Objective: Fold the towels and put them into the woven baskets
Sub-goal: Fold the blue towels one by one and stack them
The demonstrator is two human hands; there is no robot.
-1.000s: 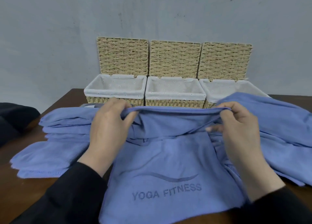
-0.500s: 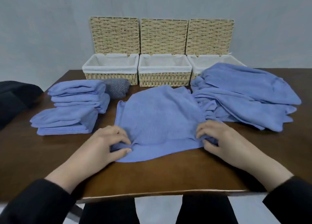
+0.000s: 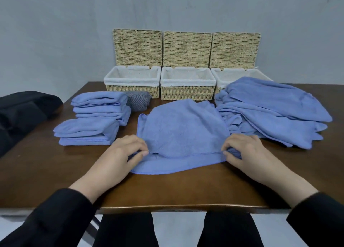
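A blue towel [image 3: 183,133] lies folded over in the middle of the brown table [image 3: 176,189]. My left hand [image 3: 122,153] pinches its near left corner and my right hand [image 3: 243,150] pinches its near right corner, both low on the table. Folded blue towels [image 3: 93,118] are stacked in two piles at the left. A loose heap of unfolded blue towels [image 3: 275,109] lies at the right. Three woven baskets with white liners stand at the back with lids raised: left [image 3: 132,89], middle [image 3: 187,93], right [image 3: 220,87], partly hidden by the heap.
A grey striped rolled cloth [image 3: 138,102] lies between the folded piles and the left basket. A black garment [image 3: 22,112] sits at the table's left edge. The table's front edge [image 3: 176,208] runs just above my legs.
The towel that I held up by its top edge has come down folded onto the table. Both hands moved toward me and now pinch its near corners.
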